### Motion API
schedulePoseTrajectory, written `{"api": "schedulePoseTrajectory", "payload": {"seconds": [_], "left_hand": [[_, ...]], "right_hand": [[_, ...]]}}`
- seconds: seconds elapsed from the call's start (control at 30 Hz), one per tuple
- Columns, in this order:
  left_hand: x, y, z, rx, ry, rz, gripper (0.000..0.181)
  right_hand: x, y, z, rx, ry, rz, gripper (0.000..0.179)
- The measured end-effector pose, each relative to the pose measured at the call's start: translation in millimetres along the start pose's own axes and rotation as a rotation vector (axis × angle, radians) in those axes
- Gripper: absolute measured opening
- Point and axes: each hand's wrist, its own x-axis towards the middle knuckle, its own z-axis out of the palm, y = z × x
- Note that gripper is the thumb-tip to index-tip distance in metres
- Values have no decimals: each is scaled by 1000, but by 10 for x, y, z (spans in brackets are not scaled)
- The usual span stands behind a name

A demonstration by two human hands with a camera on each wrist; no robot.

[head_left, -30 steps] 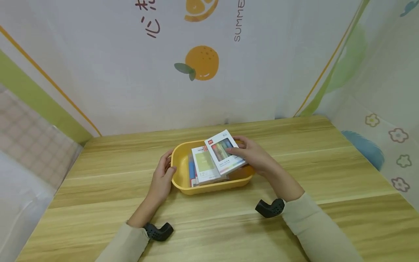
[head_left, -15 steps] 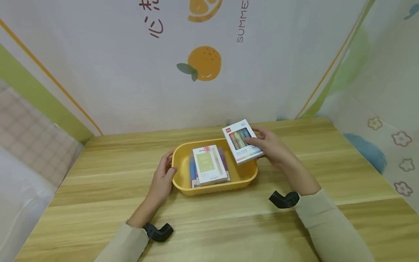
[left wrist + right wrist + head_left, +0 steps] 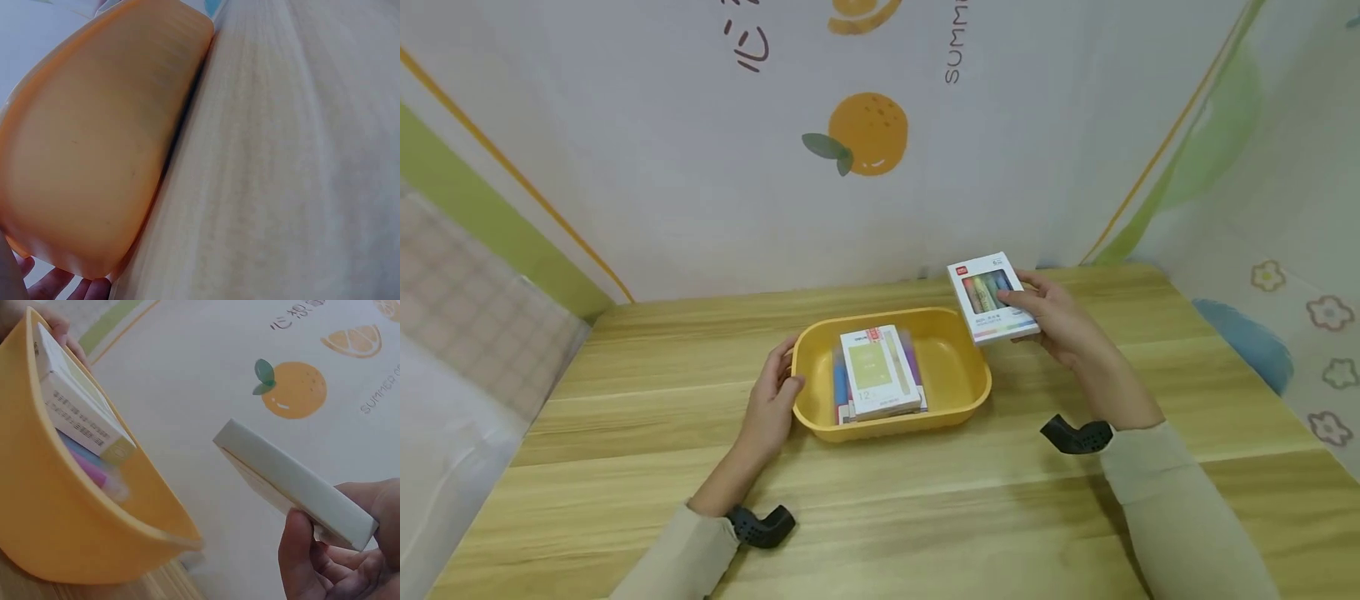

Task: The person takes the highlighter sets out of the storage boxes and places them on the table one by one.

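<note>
The right hand [image 3: 1060,321] pinches a flat white cardboard box [image 3: 992,297] by its right edge, thumb on the printed face and fingers [image 3: 300,550] curled beneath. A row of coloured sticks shows on the front of the box. It hangs in the air just past the far right corner of the yellow tray [image 3: 958,396], clear of the rim and above the table [image 3: 925,517]. From the right wrist view the box looks thin and sharp-cornered, with a plain pale side.

The left hand [image 3: 772,398] grips the tray's left end, thumb hooked over the rim, fingers wrapped round the smooth outer wall. The tray is a rounded oblong of glossy plastic, sitting flat on pale wood with a streaky grain. Inside it lies another white box [image 3: 878,372] with a green panel, resting on more packs in blue and purple.

A fruit-print cloth [image 3: 865,133] hangs behind.
</note>
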Motion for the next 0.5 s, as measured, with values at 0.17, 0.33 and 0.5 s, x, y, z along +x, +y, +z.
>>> {"api": "schedulePoseTrajectory", "payload": {"seconds": [0.17, 0.33, 0.5], "left_hand": [[2, -1, -16, -2, 0, 9, 56], [7, -4, -7, -5, -14, 14, 56], [7, -7, 1, -10, -11, 17, 57]], "right_hand": [[23, -1, -116, 58, 32, 9, 76], [17, 19, -219, 108, 50, 4, 77], [18, 47, -279, 140, 59, -13, 76]]}}
